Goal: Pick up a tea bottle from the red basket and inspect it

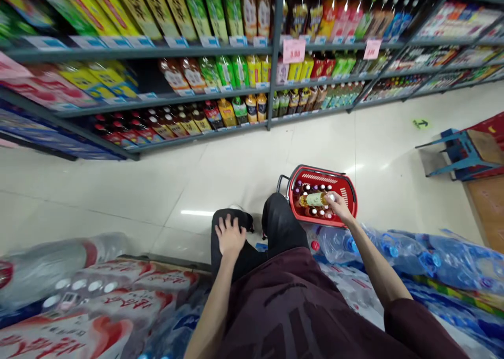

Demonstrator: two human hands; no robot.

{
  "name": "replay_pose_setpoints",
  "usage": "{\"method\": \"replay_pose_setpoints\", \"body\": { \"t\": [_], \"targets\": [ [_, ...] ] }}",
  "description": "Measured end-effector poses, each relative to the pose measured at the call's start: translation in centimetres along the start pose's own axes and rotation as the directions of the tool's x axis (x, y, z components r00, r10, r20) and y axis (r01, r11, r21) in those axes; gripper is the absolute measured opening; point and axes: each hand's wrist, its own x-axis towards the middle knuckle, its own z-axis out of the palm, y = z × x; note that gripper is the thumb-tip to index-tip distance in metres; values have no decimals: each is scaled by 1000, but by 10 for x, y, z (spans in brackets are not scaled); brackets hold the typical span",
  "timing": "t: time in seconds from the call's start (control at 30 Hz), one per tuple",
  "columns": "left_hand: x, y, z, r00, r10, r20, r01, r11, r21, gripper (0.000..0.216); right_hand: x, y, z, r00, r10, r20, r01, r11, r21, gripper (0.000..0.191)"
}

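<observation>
Two bare hands have different duties. Nearest, the left hand [230, 236] lies palm down on the left knee [218, 228], its fingers spread and holding nothing; I judge that it props the leaning body. The right hand [338, 208] reaches outward, with the forearm passing above clear water bottles [338, 242]. Its fingers are closed around the neck end of an amber drink bottle [314, 199] with a pale label. This bottle tilts away from the fingertips, its base pointing left, over the red shopping basket [350, 183]. Whether it touches the capped bottles [314, 211] below the fingers, I cannot tell. For good handling, the grip should be firm and the turning slow, because a bottle held at one end may swing and knock the caps. Farther, beyond the fingers, stand the drinks shelves [276, 60].
</observation>
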Motion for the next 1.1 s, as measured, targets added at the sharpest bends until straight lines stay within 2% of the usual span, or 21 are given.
{"method": "replay_pose_setpoints", "body": {
  "t": [0.1, 0.2, 0.37, 0.47, 0.53, 0.6, 0.67, 0.73, 0.83, 0.93, 1.0, 1.1],
  "targets": [
    [-37, 12, 6, 985, 166, 54, -161, 983, -93, 50, -20, -34, 7, 996, -89, 17, 89, 996, 6, 38],
    [-64, 24, 14, 971, 228, 68, -214, 961, -173, 54, -44, -70, 26, 978, -197, 72, 200, 979, -35, 37],
    [-68, 27, 18, 973, 221, 64, -184, 916, -357, 65, -87, -124, 62, 929, -237, 284, 268, 960, -78, 33],
    [-65, 24, 17, 964, 260, 61, -192, 835, -516, 75, -107, -137, 87, 880, -212, 425, 270, 959, -80, 30],
    [-68, 22, 19, 952, 301, 57, -206, 766, -609, 83, -114, -133, 108, 851, -212, 481, 277, 959, -67, 29],
    [-71, 20, 21, 942, 330, 62, -205, 711, -673, 82, -116, -120, 131, 843, -211, 495, 269, 962, -46, 30],
    [-72, 16, 24, 938, 338, 78, -186, 681, -708, 73, -114, -104, 152, 876, -209, 434, 237, 971, -12, 33],
    [-72, 12, 26, 936, 337, 97, -168, 674, -720, 64, -107, -86, 167, 930, -194, 313, 193, 981, 34, 37],
    [-73, 10, 24, 929, 350, 121, -168, 689, -705, 51, -92, -66, 172, 974, -152, 170, 142, 987, 73, 44],
    [-77, 11, 21, 913, 381, 146, -190, 713, -675, 36, -78, -49, 167, 981, -134, 143, 128, 990, 53, 44],
    [-79, 11, 20, 902, 398, 169, -198, 728, -656, 28, -75, -38, 167, 979, -129, 160, 113, 988, 102, 41],
    [-81, 7, 18, 882, 424, 206, -205, 738, -642, 23, -82, -21, 177, 957, -88, 278, -5, 949, 316, 32]
  ]
}}
